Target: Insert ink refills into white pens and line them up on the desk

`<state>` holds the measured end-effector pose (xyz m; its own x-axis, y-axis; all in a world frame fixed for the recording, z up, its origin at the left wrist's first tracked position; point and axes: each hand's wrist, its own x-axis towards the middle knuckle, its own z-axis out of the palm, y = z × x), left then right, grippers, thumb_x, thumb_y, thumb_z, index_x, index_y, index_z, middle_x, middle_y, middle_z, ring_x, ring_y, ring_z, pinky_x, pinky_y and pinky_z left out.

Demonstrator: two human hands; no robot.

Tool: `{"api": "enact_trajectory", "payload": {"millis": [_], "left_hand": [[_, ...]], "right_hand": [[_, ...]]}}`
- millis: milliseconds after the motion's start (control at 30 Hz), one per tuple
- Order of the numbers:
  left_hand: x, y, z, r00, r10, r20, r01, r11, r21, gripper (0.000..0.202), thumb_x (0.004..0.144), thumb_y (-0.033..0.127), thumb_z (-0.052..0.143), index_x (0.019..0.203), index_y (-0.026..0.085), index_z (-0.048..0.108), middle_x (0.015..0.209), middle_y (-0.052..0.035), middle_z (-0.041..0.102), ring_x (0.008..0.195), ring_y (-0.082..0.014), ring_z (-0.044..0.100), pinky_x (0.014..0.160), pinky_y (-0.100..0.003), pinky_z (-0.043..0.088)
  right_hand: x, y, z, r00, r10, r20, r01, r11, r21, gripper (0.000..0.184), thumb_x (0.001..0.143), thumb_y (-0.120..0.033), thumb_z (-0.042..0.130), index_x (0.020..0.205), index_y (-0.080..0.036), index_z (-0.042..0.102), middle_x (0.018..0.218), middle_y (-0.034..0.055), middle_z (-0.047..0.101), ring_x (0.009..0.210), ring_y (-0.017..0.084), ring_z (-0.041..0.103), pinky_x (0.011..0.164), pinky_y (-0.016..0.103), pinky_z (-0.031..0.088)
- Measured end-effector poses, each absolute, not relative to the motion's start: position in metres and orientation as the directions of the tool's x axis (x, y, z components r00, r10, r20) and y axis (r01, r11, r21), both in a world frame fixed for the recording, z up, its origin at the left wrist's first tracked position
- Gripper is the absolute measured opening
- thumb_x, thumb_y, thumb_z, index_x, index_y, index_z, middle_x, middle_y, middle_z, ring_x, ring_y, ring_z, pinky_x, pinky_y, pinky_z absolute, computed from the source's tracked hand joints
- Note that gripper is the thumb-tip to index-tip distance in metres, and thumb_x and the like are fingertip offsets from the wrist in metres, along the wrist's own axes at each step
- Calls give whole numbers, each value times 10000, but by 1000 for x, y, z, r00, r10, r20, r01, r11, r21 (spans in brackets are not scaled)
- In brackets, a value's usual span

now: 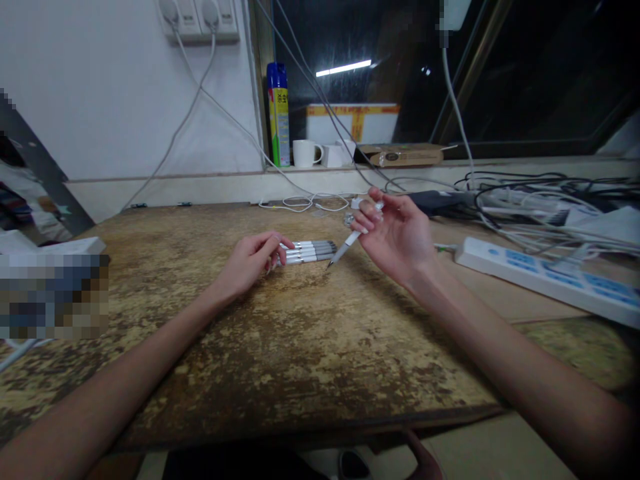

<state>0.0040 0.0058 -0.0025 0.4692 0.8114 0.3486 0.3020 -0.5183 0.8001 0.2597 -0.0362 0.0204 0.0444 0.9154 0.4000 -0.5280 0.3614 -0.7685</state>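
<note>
A row of several white pens with grey grip ends point(315, 251) lies side by side on the worn wooden table. At their left ends, my left hand point(254, 260) rests with its fingers bent over the pens, partly covering them. Raised to the right of the row, my right hand point(395, 237) is closed on one more pen point(345, 247) of the same look. Its tip slants down and left, close to the row's right end. The upper part of this pen is hidden among the fingers.
A white power strip point(545, 277) lies on the right, below a heap of tangled cables point(530, 193). On the sill stand a spray can point(279, 117), a white mug point(305, 153) and a flat cardboard box point(405, 155). A thin white cable point(300, 202) lies along the table's back.
</note>
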Motion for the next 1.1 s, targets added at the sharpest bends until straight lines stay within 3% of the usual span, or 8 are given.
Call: {"api": "enact_trajectory", "payload": {"millis": [300,500,667,900,1100], "left_hand": [[3,8,-4,475,808,348,302,-522,798,382,1044,397,449,996,148,735,766,-41,660,657,-150,543,588,-265,407],[3,10,-6,480,804,351,303,-528,794,374,1044,392,448,988,162,738,766,-47,667,638,-145,532,588,-276,406],[2,11,-7,477,807,348,295,-520,801,368,1043,394,451,998,168,738,766,-45,667,648,-149,544,583,-274,409],[4,7,-4,472,809,349,295,-519,802,360,1035,374,456,967,161,738,752,-40,665,633,-146,536,581,-267,407],[4,7,-4,477,808,346,295,-519,802,363,1035,393,461,978,158,732,763,-34,663,643,-145,536,590,-269,411]], "right_hand": [[259,-38,23,74,907,415,-470,399,-788,131,899,-395,536,847,-274,526,652,-28,252,587,187,301,612,339,388],[260,-37,22,62,911,408,-522,378,-765,76,898,-336,541,874,-266,556,657,-31,258,583,177,300,599,319,398],[260,-37,23,65,914,400,-511,375,-774,168,933,-411,536,849,-267,554,652,-34,271,576,171,314,604,316,412],[260,-37,23,60,924,379,-603,336,-724,91,932,-288,515,869,-253,570,652,-33,274,568,160,314,581,291,414],[259,-39,25,37,932,361,-617,305,-725,136,961,-317,506,858,-247,559,653,-37,289,562,150,326,584,282,427]]}}
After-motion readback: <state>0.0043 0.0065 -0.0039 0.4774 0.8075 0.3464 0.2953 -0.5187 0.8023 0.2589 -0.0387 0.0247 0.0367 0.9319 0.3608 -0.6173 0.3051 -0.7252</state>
